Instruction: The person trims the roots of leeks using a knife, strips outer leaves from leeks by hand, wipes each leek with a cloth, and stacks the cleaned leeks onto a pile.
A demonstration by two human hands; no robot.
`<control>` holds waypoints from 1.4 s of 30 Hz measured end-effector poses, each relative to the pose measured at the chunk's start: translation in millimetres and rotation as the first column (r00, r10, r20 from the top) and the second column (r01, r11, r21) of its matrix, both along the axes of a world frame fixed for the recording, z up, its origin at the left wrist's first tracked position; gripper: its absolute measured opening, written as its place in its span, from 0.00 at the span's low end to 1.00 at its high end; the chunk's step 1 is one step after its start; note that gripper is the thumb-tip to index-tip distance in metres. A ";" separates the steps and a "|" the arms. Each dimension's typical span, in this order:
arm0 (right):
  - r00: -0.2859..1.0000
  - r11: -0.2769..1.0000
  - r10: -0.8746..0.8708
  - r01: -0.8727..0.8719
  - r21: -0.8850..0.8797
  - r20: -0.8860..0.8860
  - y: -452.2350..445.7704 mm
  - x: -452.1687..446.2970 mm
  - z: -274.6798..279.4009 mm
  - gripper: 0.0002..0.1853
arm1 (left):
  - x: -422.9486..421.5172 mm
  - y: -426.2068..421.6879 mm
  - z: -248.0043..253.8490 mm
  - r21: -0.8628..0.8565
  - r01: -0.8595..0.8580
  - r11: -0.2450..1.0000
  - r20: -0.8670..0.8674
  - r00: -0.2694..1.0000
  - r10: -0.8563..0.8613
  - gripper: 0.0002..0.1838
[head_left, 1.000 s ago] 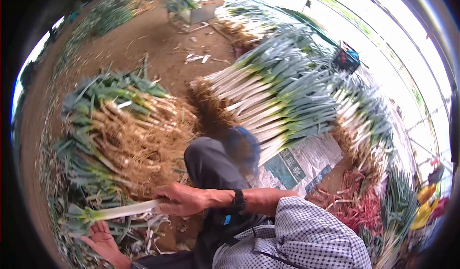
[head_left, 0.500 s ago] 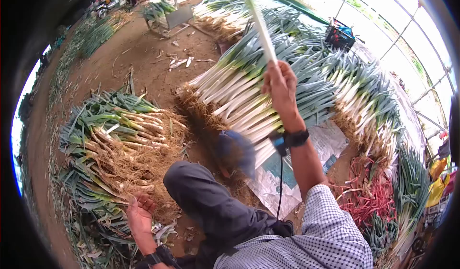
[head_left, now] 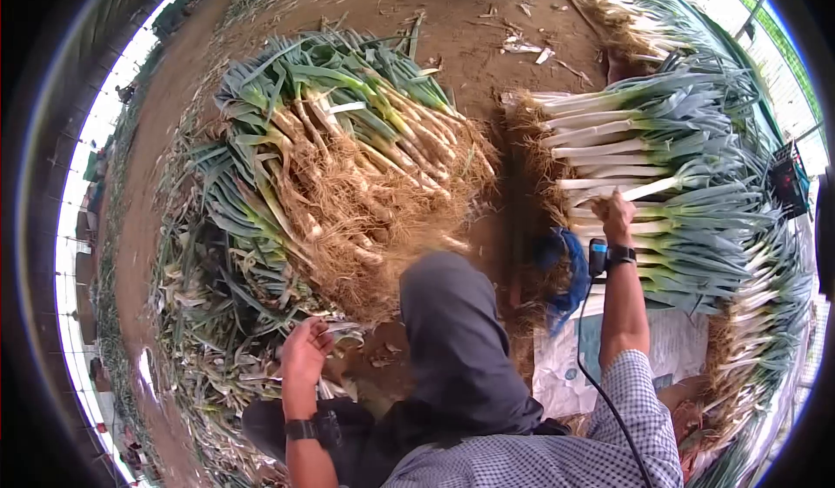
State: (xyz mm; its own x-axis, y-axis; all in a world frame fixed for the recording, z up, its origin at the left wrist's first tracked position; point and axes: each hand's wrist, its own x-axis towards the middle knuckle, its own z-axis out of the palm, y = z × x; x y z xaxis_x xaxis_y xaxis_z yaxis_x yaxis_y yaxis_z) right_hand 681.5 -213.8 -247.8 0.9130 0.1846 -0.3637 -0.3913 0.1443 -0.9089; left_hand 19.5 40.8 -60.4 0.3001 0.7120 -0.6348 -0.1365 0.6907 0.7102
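My right hand (head_left: 618, 216) grips a leek (head_left: 654, 190) near its root end, and the white shank stretches right over a stack of trimmed leeks (head_left: 609, 130). Those leeks lie side by side, roots to the left and green tops to the right. My left hand (head_left: 306, 350) is open and empty, its fingers loosely bent. It hovers over leafy scraps (head_left: 217, 314), below a heap of untrimmed leeks (head_left: 365, 175) with brown, tangled roots.
A blue bundle (head_left: 567, 270) sits between my knee and the stack. Printed sheeting (head_left: 565, 353) lies under the stack's near end. More leeks (head_left: 748, 340) are at the right, and a dark crate (head_left: 789, 177) stands beyond. White scraps (head_left: 522, 49) litter the soil.
My right hand has lowered the leek from its raised, upright position onto the stack. My left hand has come away from the untrimmed heap. The view has turned towards the left.
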 end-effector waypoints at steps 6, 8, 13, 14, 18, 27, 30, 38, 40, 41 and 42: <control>0.979 0.974 0.206 -0.205 -0.099 -0.002 0.2 -29.5 10.9 0.17 | -2.8 -14.5 -6.6 -0.004 -0.018 1.000 -0.033 0.999 0.018 0.15; 0.953 0.932 0.301 -0.301 -0.202 -0.035 -3.9 -52.0 28.5 0.19 | -6.3 -14.8 -17.5 0.001 -0.004 1.000 -0.026 1.000 0.004 0.15; 0.896 0.825 0.424 -0.442 -0.352 -0.131 -31.0 -100.5 34.7 0.20 | -8.3 -18.4 -20.5 0.010 0.008 1.000 0.036 0.999 -0.008 0.16; 0.886 0.811 0.443 -0.461 -0.360 -0.138 -38.9 -106.1 28.7 0.21 | -6.6 -19.4 -21.7 -0.005 0.007 1.000 0.036 0.999 -0.007 0.15; 0.793 0.782 0.570 -0.604 -0.156 -0.213 -30.4 -110.1 23.9 0.18 | -22.9 -15.9 -16.5 0.012 0.005 1.000 0.063 0.998 -0.006 0.15; 0.705 0.553 0.702 -0.448 -0.702 0.102 -11.8 -79.0 -13.0 0.14 | -60.0 -20.4 -17.1 0.022 -0.048 0.999 0.076 0.996 0.046 0.13; 0.703 0.464 0.684 -0.211 -0.860 0.197 -6.8 -50.4 -33.2 0.13 | -63.8 -24.4 -27.0 -0.029 -0.054 0.998 0.029 0.998 0.055 0.13; 0.538 0.219 0.812 0.083 -0.972 0.228 41.5 -15.3 -53.2 0.18 | -50.4 -37.3 -45.1 -0.105 -0.190 0.976 -0.091 0.979 0.181 0.10; 0.659 -0.042 0.748 -0.067 -0.997 -0.076 63.0 -13.0 -52.9 0.18 | -44.1 -40.1 -49.3 -0.128 -0.172 0.977 -0.101 0.982 0.159 0.10; 0.632 0.017 0.774 -0.069 -0.997 -0.030 59.2 -11.9 -55.2 0.16 | -39.4 -40.4 -49.5 -0.157 -0.168 0.973 -0.099 0.983 0.154 0.11; 0.604 0.069 0.797 -0.069 -0.995 0.014 51.2 -12.0 -56.5 0.15 | -36.1 -40.2 -51.4 -0.156 -0.155 0.975 -0.104 0.985 0.140 0.11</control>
